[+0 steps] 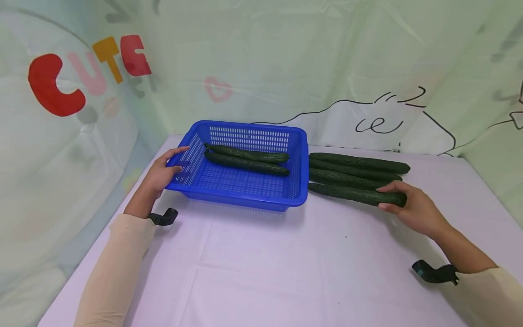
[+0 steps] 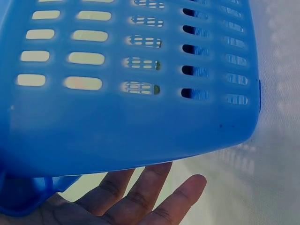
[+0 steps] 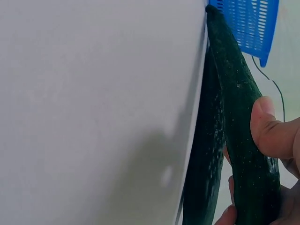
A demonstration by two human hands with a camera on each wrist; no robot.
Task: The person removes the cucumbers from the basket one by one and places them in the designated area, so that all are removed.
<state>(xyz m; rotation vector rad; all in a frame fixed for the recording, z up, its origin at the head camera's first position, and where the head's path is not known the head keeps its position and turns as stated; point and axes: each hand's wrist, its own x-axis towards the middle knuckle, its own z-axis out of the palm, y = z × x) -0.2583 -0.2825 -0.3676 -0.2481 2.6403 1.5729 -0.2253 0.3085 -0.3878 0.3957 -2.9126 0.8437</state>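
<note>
A pale lilac table (image 1: 261, 272) carries a blue basket (image 1: 245, 188) with two cucumbers (image 1: 245, 159) lying side by side inside it — and the left hand (image 1: 163, 172) is at the basket's left wall, fingers straight and relaxed against the plastic, gripping nothing. Just right of the basket lie three more cucumbers (image 1: 351, 170) in a row, the nearest cucumber (image 1: 355, 193) resting on the table close to the basket's right rim. The right hand (image 1: 412, 209) has its thumb and fingers curled round that cucumber's far right end — a firm hold.
</note>
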